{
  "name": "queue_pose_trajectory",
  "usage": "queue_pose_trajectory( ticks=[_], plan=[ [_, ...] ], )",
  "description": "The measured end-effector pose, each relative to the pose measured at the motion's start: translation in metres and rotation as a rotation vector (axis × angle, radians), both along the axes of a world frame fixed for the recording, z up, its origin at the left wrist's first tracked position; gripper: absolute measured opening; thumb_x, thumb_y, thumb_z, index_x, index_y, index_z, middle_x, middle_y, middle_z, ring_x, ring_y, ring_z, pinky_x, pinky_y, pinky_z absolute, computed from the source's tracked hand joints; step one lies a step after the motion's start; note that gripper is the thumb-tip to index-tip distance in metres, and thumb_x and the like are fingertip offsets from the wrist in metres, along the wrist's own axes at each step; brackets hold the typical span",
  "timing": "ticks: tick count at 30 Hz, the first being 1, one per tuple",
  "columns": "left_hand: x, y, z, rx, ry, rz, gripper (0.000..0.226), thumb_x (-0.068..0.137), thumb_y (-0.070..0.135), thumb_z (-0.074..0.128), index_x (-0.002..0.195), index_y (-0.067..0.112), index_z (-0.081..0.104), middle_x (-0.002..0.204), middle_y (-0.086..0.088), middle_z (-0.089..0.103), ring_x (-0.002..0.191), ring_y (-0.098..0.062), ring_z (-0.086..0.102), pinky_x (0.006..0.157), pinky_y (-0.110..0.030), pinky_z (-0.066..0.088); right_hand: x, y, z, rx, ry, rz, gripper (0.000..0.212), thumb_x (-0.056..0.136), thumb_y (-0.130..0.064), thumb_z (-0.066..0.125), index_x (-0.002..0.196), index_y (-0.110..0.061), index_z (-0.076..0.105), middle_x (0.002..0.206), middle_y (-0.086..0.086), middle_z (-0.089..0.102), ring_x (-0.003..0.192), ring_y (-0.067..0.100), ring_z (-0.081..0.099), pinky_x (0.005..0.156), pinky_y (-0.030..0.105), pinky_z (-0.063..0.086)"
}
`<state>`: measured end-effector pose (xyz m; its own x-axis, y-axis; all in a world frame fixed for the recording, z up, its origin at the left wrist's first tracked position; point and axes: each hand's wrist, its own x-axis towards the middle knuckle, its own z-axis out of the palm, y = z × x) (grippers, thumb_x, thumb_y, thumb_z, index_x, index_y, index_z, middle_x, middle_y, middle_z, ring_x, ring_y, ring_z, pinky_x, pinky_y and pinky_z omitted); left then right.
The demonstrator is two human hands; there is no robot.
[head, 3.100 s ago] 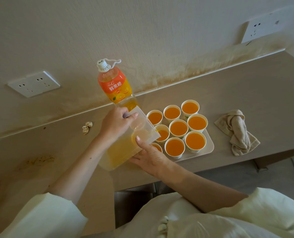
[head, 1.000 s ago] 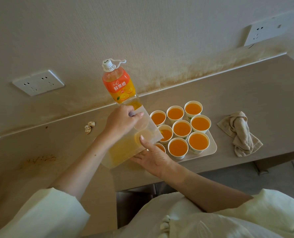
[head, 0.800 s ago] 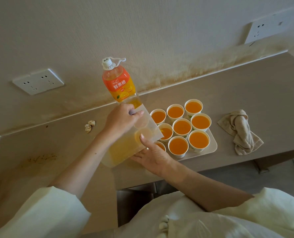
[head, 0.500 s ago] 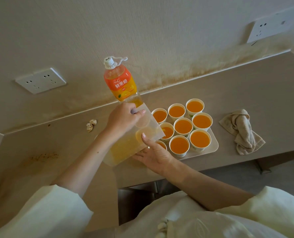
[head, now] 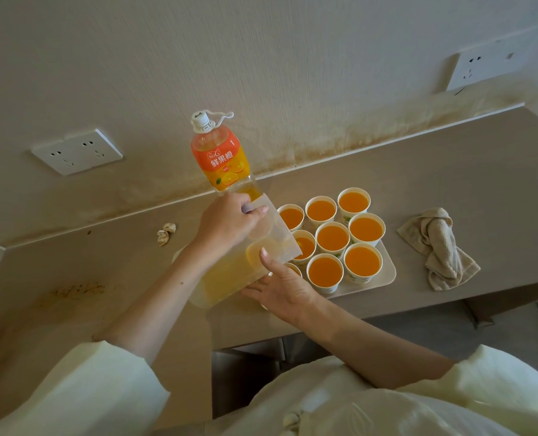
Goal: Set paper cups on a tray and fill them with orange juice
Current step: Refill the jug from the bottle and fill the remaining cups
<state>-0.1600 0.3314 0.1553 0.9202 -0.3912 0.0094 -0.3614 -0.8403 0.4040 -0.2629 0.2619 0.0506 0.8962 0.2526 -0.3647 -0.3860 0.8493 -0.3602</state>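
**A:** Hands?

**B:** Your left hand (head: 227, 228) grips the handle of the clear square plastic jug (head: 230, 273), which is tilted. Your right hand (head: 280, 287) has straight fingers against the jug's wall and holds nothing.

**A:** Target?

**B:** The white paper cup (head: 293, 269) at the front-left of the pale tray (head: 387, 273) on the bench (head: 450, 184). It's half hidden, so I can't tell its fill. The jug's axis runs from base near-left to mouth far-right, toward it. Your right hand is nearer.
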Motion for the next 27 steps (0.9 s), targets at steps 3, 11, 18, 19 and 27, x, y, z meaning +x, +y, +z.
queue_pose_trajectory(
  ticks=[3, 11, 18, 19, 27],
  plan=[
    [-0.0006, -0.0009, -0.0007, 0.018, 0.0, -0.001, 0.046, 0.09, 0.038, 0.059, 0.058, 0.018, 0.033, 0.055, 0.003, 0.04, 0.055, -0.015, 0.041, 0.052, -0.028, 0.028, -0.0012, -0.0002, 0.0009, 0.017, 0.0, -0.001, 0.098, 0.045, -0.039, 0.096, 0.129, -0.023, 0.048, 0.126, 0.013, 0.065, 0.118, 0.034, 0.06, 0.093, 0.047, 0.054],
    [0.0015, -0.0017, 0.0005, 0.018, 0.022, 0.038, 0.046, 0.09, 0.039, 0.06, 0.058, 0.018, 0.033, 0.054, 0.004, 0.038, 0.054, -0.014, 0.039, 0.053, -0.028, 0.027, 0.0, 0.0001, 0.006, 0.036, 0.016, -0.002, 0.099, 0.039, -0.037, 0.098, 0.125, -0.023, 0.05, 0.124, 0.014, 0.066, 0.117, 0.034, 0.06, 0.089, 0.047, 0.054],
    [-0.0005, -0.0023, -0.0008, 0.013, 0.021, 0.046, 0.045, 0.09, 0.037, 0.06, 0.059, 0.017, 0.034, 0.055, 0.002, 0.039, 0.055, -0.016, 0.04, 0.052, -0.028, 0.027, -0.0013, -0.0001, 0.0032, 0.028, 0.006, -0.001, 0.093, 0.045, -0.038, 0.096, 0.124, -0.024, 0.05, 0.119, 0.012, 0.069, 0.112, 0.032, 0.064, 0.087, 0.046, 0.056],
    [-0.0009, -0.0027, -0.001, 0.011, 0.021, 0.045, 0.045, 0.09, 0.037, 0.06, 0.059, 0.017, 0.034, 0.055, 0.002, 0.038, 0.055, -0.016, 0.04, 0.052, -0.027, 0.027, -0.0016, -0.0001, 0.0028, 0.025, 0.008, -0.001, 0.094, 0.045, -0.038, 0.096, 0.125, -0.024, 0.05, 0.121, 0.012, 0.068, 0.114, 0.033, 0.063, 0.089, 0.047, 0.055],
    [-0.0034, -0.0031, -0.0008, 0.019, 0.013, 0.063, 0.046, 0.09, 0.037, 0.059, 0.059, 0.018, 0.032, 0.055, 0.003, 0.038, 0.053, -0.013, 0.037, 0.052, -0.028, 0.025, -0.0024, -0.0002, 0.0018, 0.025, 0.028, -0.002, 0.095, 0.045, -0.037, 0.096, 0.127, -0.024, 0.049, 0.127, 0.014, 0.064, 0.117, 0.034, 0.06, 0.086, 0.047, 0.056]
  ],
)
